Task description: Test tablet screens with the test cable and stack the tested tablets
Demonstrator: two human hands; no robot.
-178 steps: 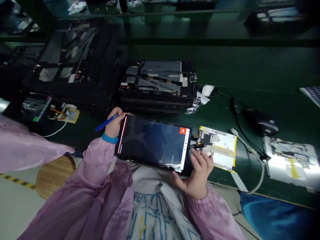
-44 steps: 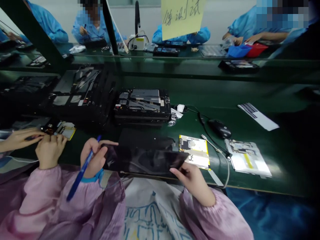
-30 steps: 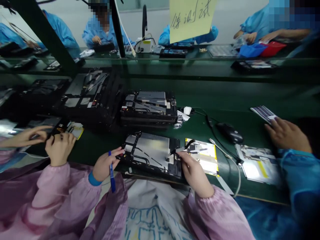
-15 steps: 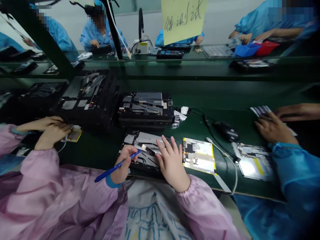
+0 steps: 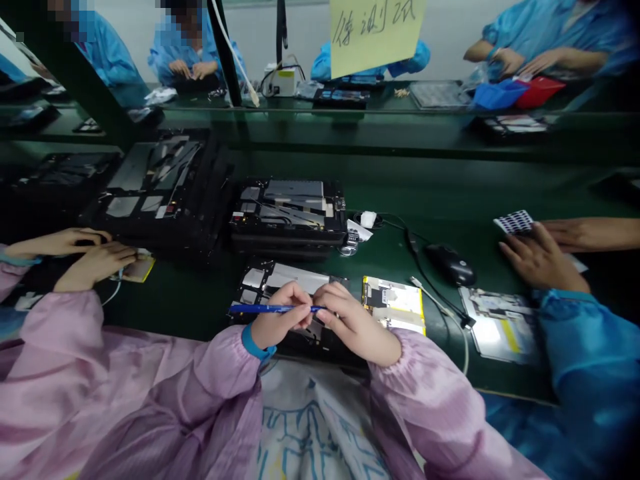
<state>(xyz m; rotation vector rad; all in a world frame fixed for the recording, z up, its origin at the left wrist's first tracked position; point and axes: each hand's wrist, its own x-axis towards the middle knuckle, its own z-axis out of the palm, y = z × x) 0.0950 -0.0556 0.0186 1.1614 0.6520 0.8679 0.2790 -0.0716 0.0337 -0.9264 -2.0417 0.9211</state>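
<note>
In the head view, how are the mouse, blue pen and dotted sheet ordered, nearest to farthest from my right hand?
1. Blue pen: one end at the right hand.
2. Mouse: right and ahead.
3. Dotted sheet: farther right.

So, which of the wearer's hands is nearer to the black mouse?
Right: the right hand is left of the mouse, nearer the wearer; the left hand is farther left.

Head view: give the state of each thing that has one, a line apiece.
Left hand: gripping the blue pen.
Right hand: closed at the pen's end.
Blue pen: held roughly level; capped or not, unclear.
Device beneath: opened, internals showing, partly hidden.
Middle device stack: piled flat, topmost opened.
White cable: visible end unplugged.
Mouse: untouched.
Yellow note: hanging, tilted.
</note>
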